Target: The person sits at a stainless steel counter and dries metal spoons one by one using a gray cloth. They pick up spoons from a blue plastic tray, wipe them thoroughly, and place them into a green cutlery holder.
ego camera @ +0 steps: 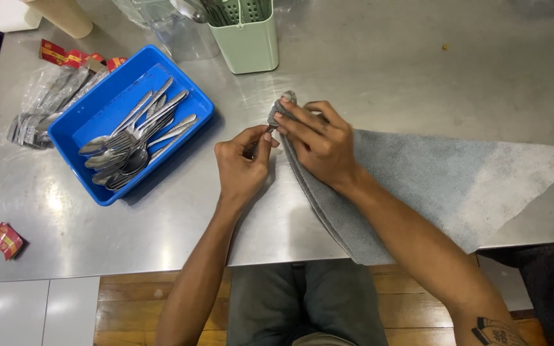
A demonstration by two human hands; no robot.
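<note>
My left hand point(242, 168) pinches the handle of a metal spoon point(256, 146) near the middle of a steel table point(367, 77). My right hand point(318, 141) wraps a corner of a grey cloth point(431, 179) around the spoon's other end, so the bowl is hidden inside the fold. The cloth spreads out to the right and hangs over the table's front edge. A blue plastic tray point(190, 109) left of my hands holds several loose spoons point(136, 131).
A pale green cutlery holder point(248, 41) stands at the back with utensils in it. Clear plastic bags of cutlery point(49, 102) lie left of the tray. Small red wrappers lie at the far left point(4, 240) and behind the tray point(65, 54). A clear container point(174, 29) stands beside the holder.
</note>
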